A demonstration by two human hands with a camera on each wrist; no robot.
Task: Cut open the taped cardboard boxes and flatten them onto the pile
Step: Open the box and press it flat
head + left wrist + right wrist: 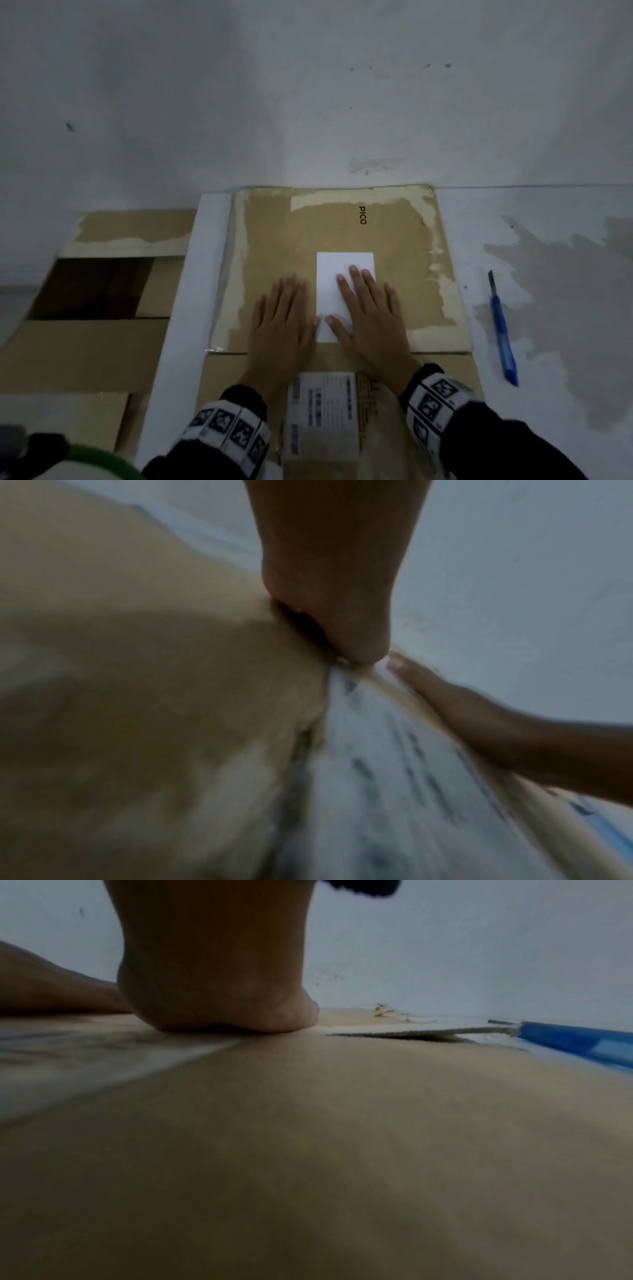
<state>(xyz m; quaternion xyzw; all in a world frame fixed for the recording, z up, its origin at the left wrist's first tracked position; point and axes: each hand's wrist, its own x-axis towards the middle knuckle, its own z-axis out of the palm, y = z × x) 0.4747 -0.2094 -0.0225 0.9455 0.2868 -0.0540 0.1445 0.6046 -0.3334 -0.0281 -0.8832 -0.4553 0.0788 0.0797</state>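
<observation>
Two flat, released hands, left hand [279, 320] and right hand [368, 313], press a flattened cardboard box [342, 240] onto the floor pile; a blue cutter [501, 330] lies beside. Leaning evenly over the fold would likely crease it best.

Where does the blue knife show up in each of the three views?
Head: the blue knife lies on the floor at right, beside the flattened box.
Left wrist: too blurred to tell.
Right wrist: at the right edge, beyond the cardboard.
Shared landmark: the right hand, pressed flat on the box.
</observation>
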